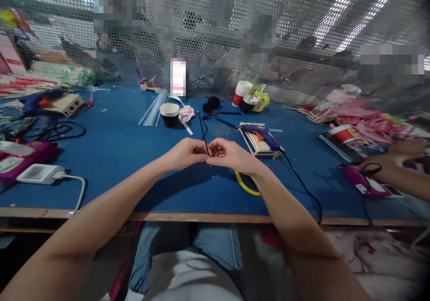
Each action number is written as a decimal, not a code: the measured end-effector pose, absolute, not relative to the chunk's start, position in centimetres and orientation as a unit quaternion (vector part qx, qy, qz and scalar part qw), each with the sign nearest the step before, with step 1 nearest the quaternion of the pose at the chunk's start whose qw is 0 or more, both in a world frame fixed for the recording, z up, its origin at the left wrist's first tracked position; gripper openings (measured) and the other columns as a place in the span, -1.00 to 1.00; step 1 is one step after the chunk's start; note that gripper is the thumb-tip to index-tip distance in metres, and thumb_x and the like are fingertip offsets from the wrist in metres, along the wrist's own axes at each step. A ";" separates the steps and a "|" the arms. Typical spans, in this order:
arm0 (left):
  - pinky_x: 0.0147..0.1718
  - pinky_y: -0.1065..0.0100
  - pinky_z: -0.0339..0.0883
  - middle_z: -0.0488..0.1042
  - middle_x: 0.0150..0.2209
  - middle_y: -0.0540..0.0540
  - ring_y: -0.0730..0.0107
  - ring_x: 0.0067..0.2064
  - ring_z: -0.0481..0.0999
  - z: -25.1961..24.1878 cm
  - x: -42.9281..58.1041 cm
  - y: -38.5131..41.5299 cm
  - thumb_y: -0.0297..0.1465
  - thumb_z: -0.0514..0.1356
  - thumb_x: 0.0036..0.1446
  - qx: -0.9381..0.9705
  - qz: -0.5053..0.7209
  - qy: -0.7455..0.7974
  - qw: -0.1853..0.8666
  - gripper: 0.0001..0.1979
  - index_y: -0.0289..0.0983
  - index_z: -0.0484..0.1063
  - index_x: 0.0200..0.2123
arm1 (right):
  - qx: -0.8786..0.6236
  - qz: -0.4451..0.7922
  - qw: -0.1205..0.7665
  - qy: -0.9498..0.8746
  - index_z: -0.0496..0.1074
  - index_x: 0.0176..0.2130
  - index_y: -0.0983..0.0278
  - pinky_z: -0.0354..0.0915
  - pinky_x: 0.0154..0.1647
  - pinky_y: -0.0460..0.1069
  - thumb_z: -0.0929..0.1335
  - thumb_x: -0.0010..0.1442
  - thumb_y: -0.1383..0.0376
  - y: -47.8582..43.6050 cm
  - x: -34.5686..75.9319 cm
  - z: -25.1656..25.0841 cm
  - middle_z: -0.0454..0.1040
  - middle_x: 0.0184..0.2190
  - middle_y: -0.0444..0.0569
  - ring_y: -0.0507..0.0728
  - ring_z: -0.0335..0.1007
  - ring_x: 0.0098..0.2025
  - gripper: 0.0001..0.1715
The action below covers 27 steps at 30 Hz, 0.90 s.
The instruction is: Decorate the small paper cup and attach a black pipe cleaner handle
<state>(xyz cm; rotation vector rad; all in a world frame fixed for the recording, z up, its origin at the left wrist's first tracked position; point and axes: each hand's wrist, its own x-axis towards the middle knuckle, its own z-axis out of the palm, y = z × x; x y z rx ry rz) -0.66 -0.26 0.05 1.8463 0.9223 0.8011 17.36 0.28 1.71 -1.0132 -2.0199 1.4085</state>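
Observation:
A thin black stem (203, 135), like a pipe cleaner, rises at a slant between my two hands above the blue table. My left hand (188, 152) pinches its lower part between thumb and fingers. The curled fingers of my right hand (226, 153) meet the stem's lower end, partly hiding it. Just beyond lie a black curled strand (205, 124), blue-handled pliers (225, 121) and a fuzzy black ball (213, 102). A yellow ring (247, 185) lies partly under my right wrist.
A blue glue gun (262, 134) rests on a wooden-stick rack (253, 142), its cord running to the front edge. Paper cups (169, 114) and a lit phone (178, 78) stand behind. A power strip (28, 157) lies left; another person's arm (396, 166) reaches in at right.

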 end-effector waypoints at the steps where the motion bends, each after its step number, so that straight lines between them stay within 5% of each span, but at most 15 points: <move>1: -0.44 0.48 0.20 0.43 -0.52 -0.01 0.51 -0.46 0.36 0.2 -0.7 -0.1 -0.38 0.19 -0.06 0.755 0.319 0.368 0.438 -0.87 -0.35 0.44 -0.46 | -0.371 0.519 0.239 -0.731 0.27 -0.33 0.31 0.18 -0.36 -0.08 0.42 -0.11 0.25 0.4 17.4 1.7 0.27 -0.45 -0.18 -0.05 0.19 -0.43 -0.66; 17: -0.48 0.51 0.13 0.40 -0.56 0.02 0.53 -0.49 0.28 1.1 -0.6 0.1 -0.43 0.15 -0.06 0.794 0.271 0.352 0.415 -0.89 -0.30 0.48 -0.50 | -0.379 0.512 0.179 -0.750 0.24 -0.53 0.30 0.04 -0.54 -0.12 0.41 -0.13 0.20 1.1 17.7 0.9 0.16 -0.61 -0.25 -0.08 0.08 -0.57 -0.71; 27: -0.49 0.49 0.16 0.43 -0.37 -0.05 0.53 -0.48 0.33 0.4 -0.3 -0.7 -0.39 0.14 -0.02 0.748 0.384 0.434 0.322 -0.77 -0.28 0.42 -0.24 | -0.417 0.466 0.309 -0.717 0.33 -0.43 0.31 0.25 -0.49 -0.08 0.36 -0.06 0.28 1.1 17.9 0.2 0.38 -0.59 -0.13 -0.01 0.30 -0.54 -0.85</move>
